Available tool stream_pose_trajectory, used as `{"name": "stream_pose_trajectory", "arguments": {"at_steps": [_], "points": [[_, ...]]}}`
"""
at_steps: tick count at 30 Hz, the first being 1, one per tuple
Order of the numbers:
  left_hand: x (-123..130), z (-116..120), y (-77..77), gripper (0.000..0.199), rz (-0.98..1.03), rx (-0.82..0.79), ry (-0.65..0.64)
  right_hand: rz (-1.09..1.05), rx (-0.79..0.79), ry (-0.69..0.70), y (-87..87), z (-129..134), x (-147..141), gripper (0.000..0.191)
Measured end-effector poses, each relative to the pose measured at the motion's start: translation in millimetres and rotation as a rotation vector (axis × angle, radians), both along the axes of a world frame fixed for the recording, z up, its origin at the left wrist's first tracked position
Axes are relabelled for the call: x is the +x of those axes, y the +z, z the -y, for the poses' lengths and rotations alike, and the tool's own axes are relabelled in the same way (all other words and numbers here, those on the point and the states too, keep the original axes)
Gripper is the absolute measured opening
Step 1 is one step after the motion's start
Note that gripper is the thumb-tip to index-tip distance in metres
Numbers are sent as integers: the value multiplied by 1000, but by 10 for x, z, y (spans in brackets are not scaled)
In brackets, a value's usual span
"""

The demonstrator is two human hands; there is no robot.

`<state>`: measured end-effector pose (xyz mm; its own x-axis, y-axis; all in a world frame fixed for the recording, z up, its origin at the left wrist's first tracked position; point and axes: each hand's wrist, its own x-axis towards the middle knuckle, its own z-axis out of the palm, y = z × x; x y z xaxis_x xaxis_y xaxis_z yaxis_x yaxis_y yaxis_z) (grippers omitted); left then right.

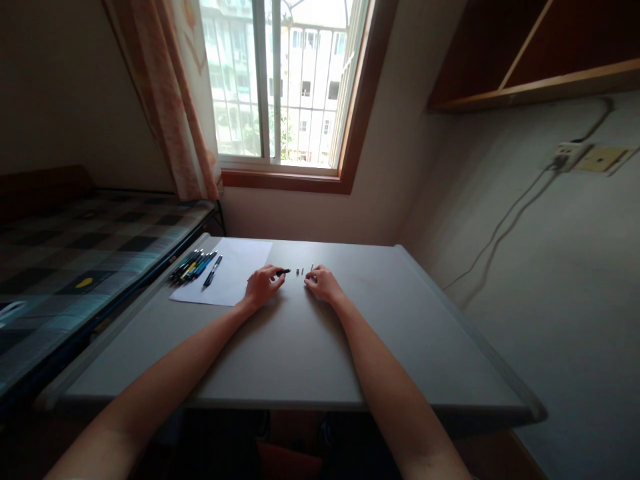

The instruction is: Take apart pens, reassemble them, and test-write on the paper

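Observation:
My left hand (pixel 263 285) is closed around a black pen barrel (pixel 283 272) over the grey-white table, at the right edge of a sheet of paper. A short way to its right, my right hand (pixel 323 283) rests low on the table with its fingertips together. What those fingers hold, if anything, is too small to make out. A thin dark piece (pixel 313 266) shows just past its fingertips. Between the two hands lie a small metallic pen part (pixel 298 271) and a tiny narrow part (pixel 303 271). Neither part touches the left hand.
A white sheet (pixel 200 293) lies on the table's left, with a pile of several pens (pixel 190 267) and a separate pen (pixel 213 272) on it. The grey table (pixel 400 347) stands below a window (pixel 280 87). A bed (pixel 100 233) is at the left, a wall cable (pixel 493 233) at the right.

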<state>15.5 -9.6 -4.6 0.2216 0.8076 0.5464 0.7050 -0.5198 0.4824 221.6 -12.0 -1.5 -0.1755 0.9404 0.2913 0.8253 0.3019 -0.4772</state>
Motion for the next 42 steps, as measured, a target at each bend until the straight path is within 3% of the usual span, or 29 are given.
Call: {"name": "stream_pose_trajectory", "arguments": {"at_steps": [8, 22, 42], "points": [[1, -4, -7, 20, 3, -11, 4, 45, 1, 86, 17, 32, 20, 30], [-4, 2, 4, 21, -6, -13, 15, -13, 8, 52, -40, -15, 19, 18], [-1, 4, 1, 21, -3, -20, 9, -34, 40, 56, -50, -11, 19, 16]]}}
